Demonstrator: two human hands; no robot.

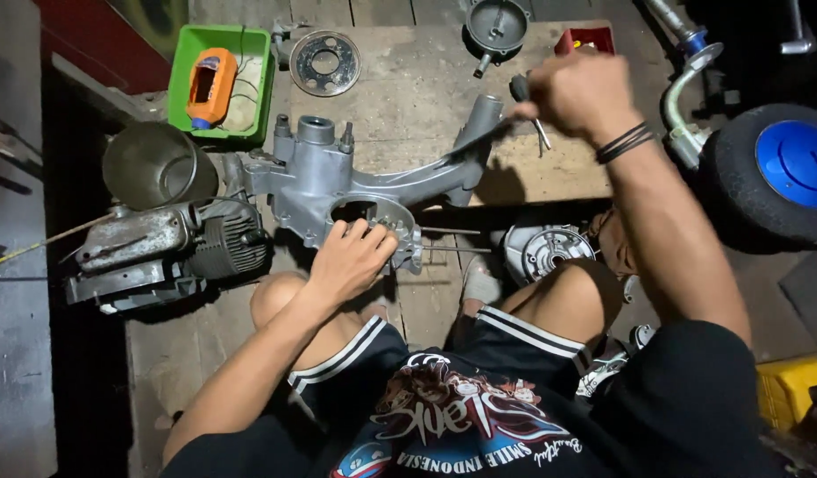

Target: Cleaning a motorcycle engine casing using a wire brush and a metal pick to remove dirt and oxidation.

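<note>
Grey cast metal engine case (pixel 337 181) lies flat on the worn wooden surface (pixel 408 84), at its near edge, directly in front of the seated person's knees. Case has a raised round collar with two studs at the far end, a long arm running right and away to a tube end, and a round opening near the person; thin rods stick out to the right of that opening. Left hand (pixel 351 257) rests on the rim of the round opening, fingers curled together onto the metal. Right hand (pixel 581 93) is raised over the right part of the surface, fingers clamped on a dark-handled tool (pixel 525 102) whose shaft points down. Just left of the case: a finned engine block (pixel 174 248) and a round metal tin (pixel 156 164). Far left corner: green tray (pixel 183 88) holding an orange object. Bare wood lies between the case arm and the far edge. Wheel with blue hub (pixel 780 168) well to the right.
</note>
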